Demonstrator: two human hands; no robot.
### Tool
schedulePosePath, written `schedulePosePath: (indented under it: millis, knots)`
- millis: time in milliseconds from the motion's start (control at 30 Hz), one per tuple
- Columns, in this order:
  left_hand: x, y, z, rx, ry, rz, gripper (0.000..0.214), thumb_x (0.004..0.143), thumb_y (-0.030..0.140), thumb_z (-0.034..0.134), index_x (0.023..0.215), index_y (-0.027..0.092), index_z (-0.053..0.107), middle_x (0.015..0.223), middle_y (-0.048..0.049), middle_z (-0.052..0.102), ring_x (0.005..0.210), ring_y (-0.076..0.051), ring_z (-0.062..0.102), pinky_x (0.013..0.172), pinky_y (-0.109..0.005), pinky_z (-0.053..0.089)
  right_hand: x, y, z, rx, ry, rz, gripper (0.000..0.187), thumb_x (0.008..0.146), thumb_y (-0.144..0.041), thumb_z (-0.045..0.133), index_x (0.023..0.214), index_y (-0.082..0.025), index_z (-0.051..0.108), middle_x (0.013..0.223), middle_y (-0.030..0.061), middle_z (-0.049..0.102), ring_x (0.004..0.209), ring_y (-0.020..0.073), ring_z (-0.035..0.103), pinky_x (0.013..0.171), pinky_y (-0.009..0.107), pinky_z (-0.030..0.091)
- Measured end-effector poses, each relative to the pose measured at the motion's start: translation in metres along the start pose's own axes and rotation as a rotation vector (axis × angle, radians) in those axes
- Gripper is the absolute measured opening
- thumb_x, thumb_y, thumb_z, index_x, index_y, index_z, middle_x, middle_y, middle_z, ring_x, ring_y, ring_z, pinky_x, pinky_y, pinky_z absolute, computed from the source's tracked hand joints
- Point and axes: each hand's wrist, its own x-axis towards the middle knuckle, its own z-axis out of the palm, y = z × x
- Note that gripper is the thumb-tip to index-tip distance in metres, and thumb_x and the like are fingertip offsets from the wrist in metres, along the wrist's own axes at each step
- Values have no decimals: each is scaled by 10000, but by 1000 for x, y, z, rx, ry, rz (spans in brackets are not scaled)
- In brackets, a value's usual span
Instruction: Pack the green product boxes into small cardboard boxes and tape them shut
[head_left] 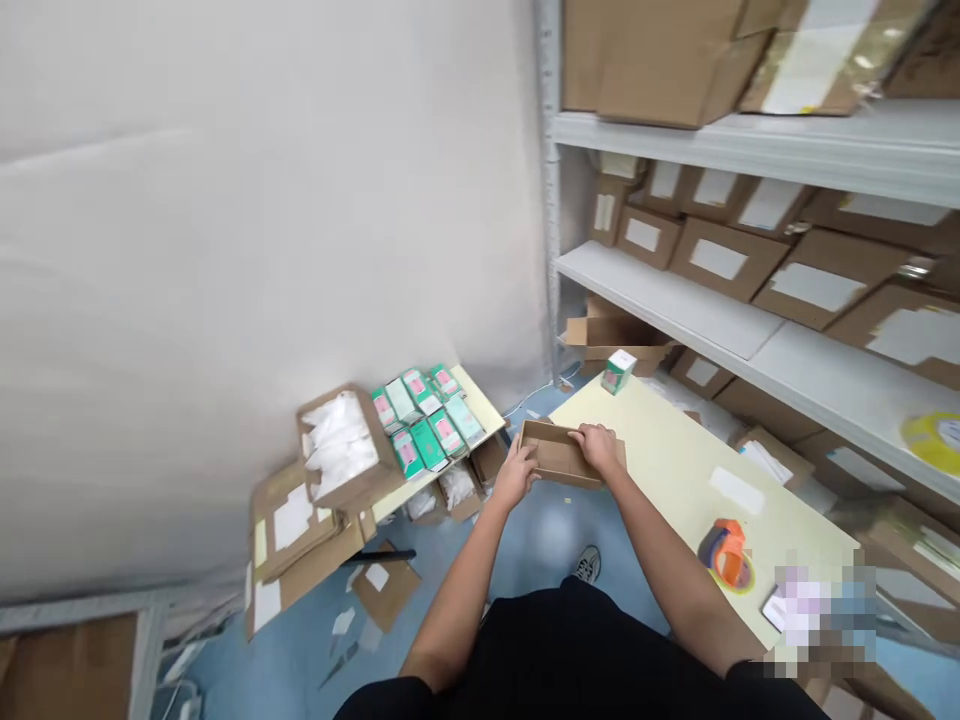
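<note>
A small open brown cardboard box [556,455] rests on the near corner of a pale yellow table [675,460]. My left hand [516,472] grips the box's left side with curled fingers. My right hand [596,445] lies over its right rim, fingers bent onto the cardboard. A single green and white carton [618,371] stands at the table's far end.
Several green and pink cartons [427,415] lie on a low yellow board by the wall, beside an open box of white bags [339,445]. An orange tape dispenser [726,553] sits on the table. Grey shelves [750,330] with labelled brown boxes stand at the right. Flattened cardboard litters the blue floor.
</note>
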Motion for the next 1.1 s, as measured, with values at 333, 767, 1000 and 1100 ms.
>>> schedulePosePath:
  millis: [333, 767, 1000, 1100]
  knots:
    - [-229, -76, -57, -33, 172, -429, 213, 833, 179, 812, 1037, 198, 752, 1678, -109, 402, 1635, -414, 70, 1263, -671, 285, -34, -222, 93, 48, 91, -358, 588, 928, -371, 645, 1496, -246, 563, 1625, 136, 478, 1508, 365, 402, 1182, 522, 381]
    - [-416, -152, -124, -33, 348, -773, 85, 872, 158, 754, 940, 208, 741, 1737, -68, 292, 1624, -439, 119, 1209, -643, 386, -30, -474, 173, 305, 88, -779, 557, 927, -363, 629, 1463, -217, 595, 1585, 142, 511, 1450, 327, 498, 1196, 496, 439]
    - [-414, -190, -140, -78, 423, -814, 130, 862, 148, 752, 981, 203, 755, 1750, -77, 252, 1632, -417, 91, 1237, -647, 366, 52, -569, 192, 65, -133, -758, 478, 977, -263, 595, 1447, -178, 619, 1573, 140, 541, 1428, 265, 530, 1196, 381, 416]
    - [-404, -205, -151, -81, 412, -824, 152, 848, 125, 748, 979, 200, 757, 1753, -79, 242, 1635, -407, 83, 1248, -651, 351, 83, -598, 202, -24, -202, -740, 492, 972, -245, 612, 1458, -170, 613, 1569, 148, 546, 1394, 272, 561, 1165, 362, 433]
